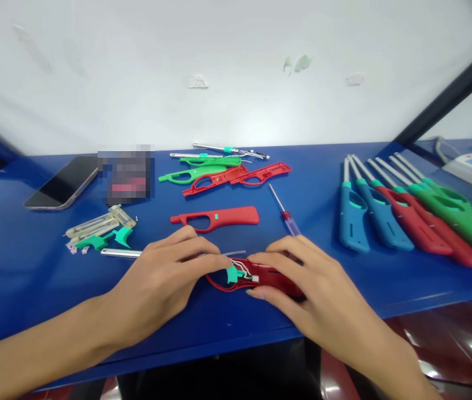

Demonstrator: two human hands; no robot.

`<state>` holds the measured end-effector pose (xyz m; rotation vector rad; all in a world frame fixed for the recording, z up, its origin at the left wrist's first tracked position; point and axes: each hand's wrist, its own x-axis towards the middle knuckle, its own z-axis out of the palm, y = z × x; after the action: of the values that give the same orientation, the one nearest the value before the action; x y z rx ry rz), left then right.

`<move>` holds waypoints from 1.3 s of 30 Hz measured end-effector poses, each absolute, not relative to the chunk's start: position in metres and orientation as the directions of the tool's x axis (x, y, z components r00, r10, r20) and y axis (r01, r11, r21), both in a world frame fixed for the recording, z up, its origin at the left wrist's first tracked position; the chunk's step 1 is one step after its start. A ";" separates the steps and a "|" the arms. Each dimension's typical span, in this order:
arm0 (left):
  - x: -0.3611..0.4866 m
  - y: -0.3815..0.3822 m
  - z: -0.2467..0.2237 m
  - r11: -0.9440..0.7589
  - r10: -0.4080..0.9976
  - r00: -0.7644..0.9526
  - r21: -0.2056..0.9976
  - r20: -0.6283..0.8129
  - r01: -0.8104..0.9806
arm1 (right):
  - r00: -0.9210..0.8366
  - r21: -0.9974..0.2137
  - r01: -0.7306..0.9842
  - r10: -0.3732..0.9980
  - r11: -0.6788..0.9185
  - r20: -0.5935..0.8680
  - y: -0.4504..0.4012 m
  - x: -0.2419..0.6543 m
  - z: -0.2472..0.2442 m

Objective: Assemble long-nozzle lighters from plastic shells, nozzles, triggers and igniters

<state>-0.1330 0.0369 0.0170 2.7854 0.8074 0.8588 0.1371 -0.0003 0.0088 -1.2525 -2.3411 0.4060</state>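
Note:
A red stick lighter lies opened near the table's front edge, its inner parts showing. A green trigger, white wires and a small white block sit in its shell, and its metal tube sticks out to the left. My left hand is closed over the front part, fingertips at the trigger, hiding the piece beneath. Around the handle end, my right hand has its thumb in front and its fingers behind. Just beyond lies a loose red shell half, with a screwdriver beside my right fingers.
Several assembled lighters lie at the right. Toward the wall are red and green shell halves and metal tubes with wires. Clear fuel tanks, green triggers, a phone and a blurred-out item are at the left.

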 end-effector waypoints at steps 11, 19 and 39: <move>-0.140 0.038 0.003 -0.874 0.485 0.744 0.224 0.459 0.431 | -0.483 -0.562 0.652 0.850 0.509 0.209 0.002 0.140 0.011; -0.134 0.030 0.018 -0.850 0.520 0.733 0.351 0.439 0.393 | -0.468 -0.549 0.664 0.855 0.508 0.225 0.000 0.139 0.009; -0.134 0.027 0.015 -0.858 0.512 0.774 0.275 0.373 0.435 | -0.473 -0.550 0.660 0.852 0.512 0.225 -0.001 0.139 0.010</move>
<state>-0.1337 0.0275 0.0150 2.7938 0.7520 0.6620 0.1393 -0.0006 0.0104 -1.2370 -2.2828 0.5419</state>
